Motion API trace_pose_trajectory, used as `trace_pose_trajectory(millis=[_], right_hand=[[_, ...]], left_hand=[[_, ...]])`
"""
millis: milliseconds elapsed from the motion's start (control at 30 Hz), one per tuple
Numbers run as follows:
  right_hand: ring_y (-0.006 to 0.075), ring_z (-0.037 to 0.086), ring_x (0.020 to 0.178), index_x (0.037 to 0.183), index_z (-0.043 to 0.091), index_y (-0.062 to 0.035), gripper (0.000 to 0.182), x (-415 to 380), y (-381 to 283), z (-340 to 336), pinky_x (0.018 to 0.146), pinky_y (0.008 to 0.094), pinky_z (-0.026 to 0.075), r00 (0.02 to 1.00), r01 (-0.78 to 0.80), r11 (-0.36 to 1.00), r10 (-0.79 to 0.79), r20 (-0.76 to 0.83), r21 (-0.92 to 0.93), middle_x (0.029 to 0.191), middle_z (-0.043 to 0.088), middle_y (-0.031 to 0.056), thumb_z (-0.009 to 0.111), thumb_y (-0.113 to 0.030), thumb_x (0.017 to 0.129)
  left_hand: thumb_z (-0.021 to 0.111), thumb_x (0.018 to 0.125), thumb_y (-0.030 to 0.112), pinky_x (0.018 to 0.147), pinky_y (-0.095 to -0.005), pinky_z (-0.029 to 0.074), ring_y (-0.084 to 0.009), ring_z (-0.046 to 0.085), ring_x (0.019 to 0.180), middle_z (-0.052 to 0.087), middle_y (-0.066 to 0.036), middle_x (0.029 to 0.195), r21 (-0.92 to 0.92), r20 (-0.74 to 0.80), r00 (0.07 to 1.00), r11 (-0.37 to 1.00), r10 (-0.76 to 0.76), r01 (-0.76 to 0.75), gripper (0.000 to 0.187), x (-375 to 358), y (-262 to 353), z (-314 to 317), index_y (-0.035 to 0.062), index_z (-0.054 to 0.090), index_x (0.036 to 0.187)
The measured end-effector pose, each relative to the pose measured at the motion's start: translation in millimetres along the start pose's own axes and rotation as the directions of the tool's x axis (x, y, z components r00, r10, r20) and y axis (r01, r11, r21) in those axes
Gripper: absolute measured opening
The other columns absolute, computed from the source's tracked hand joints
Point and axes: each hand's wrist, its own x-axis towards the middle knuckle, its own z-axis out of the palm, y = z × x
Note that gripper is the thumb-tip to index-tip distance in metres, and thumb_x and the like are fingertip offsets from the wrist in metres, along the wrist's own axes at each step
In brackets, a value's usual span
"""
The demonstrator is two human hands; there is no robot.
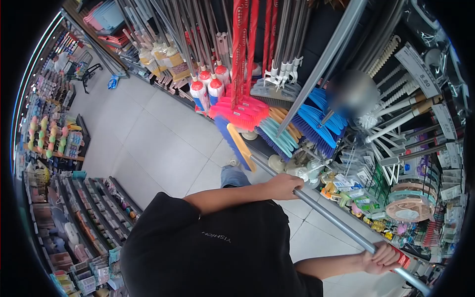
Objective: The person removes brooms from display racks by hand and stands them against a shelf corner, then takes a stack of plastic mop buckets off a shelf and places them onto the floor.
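A broom (336, 216) with a grey handle slants across my front. Its head (236, 143), orange-yellow with blue bristles, is at the upper end, near the hanging brooms. Midway along the handle, my left hand (287, 187) is closed around it. Lower down, my right hand (382, 258) grips the handle beside a red label (403, 259). Pink brooms (240, 113) with red-wrapped handles stand just beyond the held broom's head. Teal brooms (278, 134) and blue brooms (319, 116) are to their right.
Several mops (198, 91) line the rack. White-handled brushes (391, 123) and price tags (418, 70) fill the right side. A shelf (89, 213) of small packaged goods stands at the left. Grey floor tiles (153, 133) run between the displays; a cart (86, 69) stands far back.
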Motion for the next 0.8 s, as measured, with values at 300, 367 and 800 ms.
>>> trace_pose_trajectory(millis=[300, 367, 800], right_hand=[[0.0107, 0.028, 0.039, 0.056, 0.03, -0.0145, 0.046, -27, -60, -62, 0.041, 0.0222, 0.027, 0.915, 0.115, 0.986, -0.154, -0.373, -0.125, 0.047, 0.027, -0.0013, 0.046, -0.025, 0.097], [0.0105, 0.026, 0.041, 0.055, 0.027, -0.0149, 0.046, -31, -62, -67, 0.043, 0.0232, 0.026, 0.907, 0.144, 0.989, -0.15, -0.393, -0.046, 0.046, 0.023, -0.0017, 0.049, -0.021, 0.095], [0.0075, 0.038, 0.045, 0.066, 0.049, -0.0138, 0.018, -37, -76, -72, 0.044, 0.0178, 0.033, 0.862, 0.213, 0.977, -0.189, -0.47, -0.002, 0.053, 0.04, -0.0059, 0.065, -0.015, 0.077]], left_hand=[[0.073, 0.07, 0.026, 0.075, -0.0345, 0.045, -0.0199, 0.057, 0.084, 0.058, -0.001, 0.087, 0.292, -0.264, 0.884, 0.906, 0.385, -0.307, 0.03, 0, 39, -38, 0.0108, 0.06, 0.092], [0.073, 0.069, 0.028, 0.073, -0.033, 0.044, -0.0189, 0.056, 0.081, 0.057, 0.0, 0.085, 0.332, -0.232, 0.876, 0.881, 0.424, -0.338, 0.032, 1, 48, -46, 0.0109, 0.06, 0.093], [0.066, 0.077, 0.033, 0.071, -0.0324, 0.046, -0.018, 0.057, 0.079, 0.054, -0.001, 0.081, 0.353, -0.036, 0.885, 0.834, 0.464, -0.424, 0.031, -3, 95, -68, 0.0095, 0.058, 0.095]])
